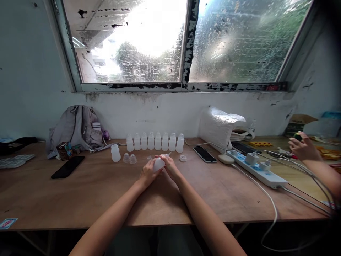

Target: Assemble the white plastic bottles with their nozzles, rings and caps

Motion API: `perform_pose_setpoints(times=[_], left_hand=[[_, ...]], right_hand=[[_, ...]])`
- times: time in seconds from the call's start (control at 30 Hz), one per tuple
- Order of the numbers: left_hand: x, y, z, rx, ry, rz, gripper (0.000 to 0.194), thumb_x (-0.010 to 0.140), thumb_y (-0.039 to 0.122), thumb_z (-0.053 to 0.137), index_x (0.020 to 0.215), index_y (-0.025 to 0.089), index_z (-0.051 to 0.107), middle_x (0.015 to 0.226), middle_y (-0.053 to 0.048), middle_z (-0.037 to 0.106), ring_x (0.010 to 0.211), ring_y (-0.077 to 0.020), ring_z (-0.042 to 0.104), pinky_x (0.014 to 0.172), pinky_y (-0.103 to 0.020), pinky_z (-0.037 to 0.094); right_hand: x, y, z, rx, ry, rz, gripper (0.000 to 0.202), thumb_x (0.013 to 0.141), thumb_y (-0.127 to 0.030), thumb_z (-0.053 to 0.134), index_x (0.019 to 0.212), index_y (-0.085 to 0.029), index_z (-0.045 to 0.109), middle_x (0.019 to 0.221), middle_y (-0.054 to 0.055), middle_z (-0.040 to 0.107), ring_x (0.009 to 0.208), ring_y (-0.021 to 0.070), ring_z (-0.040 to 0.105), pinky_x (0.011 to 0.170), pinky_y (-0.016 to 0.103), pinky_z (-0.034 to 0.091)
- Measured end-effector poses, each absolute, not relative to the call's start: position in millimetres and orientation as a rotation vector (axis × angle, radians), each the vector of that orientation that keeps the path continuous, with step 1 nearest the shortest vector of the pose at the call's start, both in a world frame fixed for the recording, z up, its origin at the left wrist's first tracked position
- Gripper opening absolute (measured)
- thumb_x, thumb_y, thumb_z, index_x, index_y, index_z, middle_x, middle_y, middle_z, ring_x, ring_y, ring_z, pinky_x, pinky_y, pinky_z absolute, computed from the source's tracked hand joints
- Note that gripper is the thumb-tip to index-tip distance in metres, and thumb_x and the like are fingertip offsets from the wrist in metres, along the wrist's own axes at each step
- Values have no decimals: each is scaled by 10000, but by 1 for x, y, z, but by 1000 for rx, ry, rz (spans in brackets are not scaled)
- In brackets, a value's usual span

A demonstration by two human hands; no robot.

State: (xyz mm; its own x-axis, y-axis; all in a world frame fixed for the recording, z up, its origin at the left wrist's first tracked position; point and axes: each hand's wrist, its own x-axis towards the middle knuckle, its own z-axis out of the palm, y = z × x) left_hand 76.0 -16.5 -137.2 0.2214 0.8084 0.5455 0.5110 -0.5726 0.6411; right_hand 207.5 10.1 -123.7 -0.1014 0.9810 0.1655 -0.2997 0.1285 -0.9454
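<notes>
My left hand and my right hand are both closed around a translucent white baby bottle, held tilted just above the table. Some clear pieces show beside the fingers, too small and partly hidden to make out. To the right lies a white bottle ring. Two clear dome caps stand to the left, near an uncapped white bottle. Behind my hands, several capped baby bottles stand upright in a row along the wall.
A grey backpack, a small carton and a black phone are on the left. Another phone, a white padded bag and a power strip with loose cables are on the right. Another person's hand reaches in there.
</notes>
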Motion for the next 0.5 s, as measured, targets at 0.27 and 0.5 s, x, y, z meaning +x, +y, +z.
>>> perform_pose_setpoints(times=[0.27,0.5], left_hand=[[70,14,-151,1900,1363,1374,494,891,334,157,1336,123,197,1361,-127,304,1243,-209,296,988,-367,293],[41,17,-141,1955,1633,1456,486,804,229,401,1280,146,346,1375,-96,285,1292,-235,139,1054,-416,80]], right_hand=[[193,13,-142,-943,-1129,1320,502,512,-278,736,924,-184,466,671,2,605,606,141,570,535,240,457],[205,18,-136,-958,-1020,1253,326,618,-327,600,913,-201,544,799,14,592,643,138,556,460,209,442]])
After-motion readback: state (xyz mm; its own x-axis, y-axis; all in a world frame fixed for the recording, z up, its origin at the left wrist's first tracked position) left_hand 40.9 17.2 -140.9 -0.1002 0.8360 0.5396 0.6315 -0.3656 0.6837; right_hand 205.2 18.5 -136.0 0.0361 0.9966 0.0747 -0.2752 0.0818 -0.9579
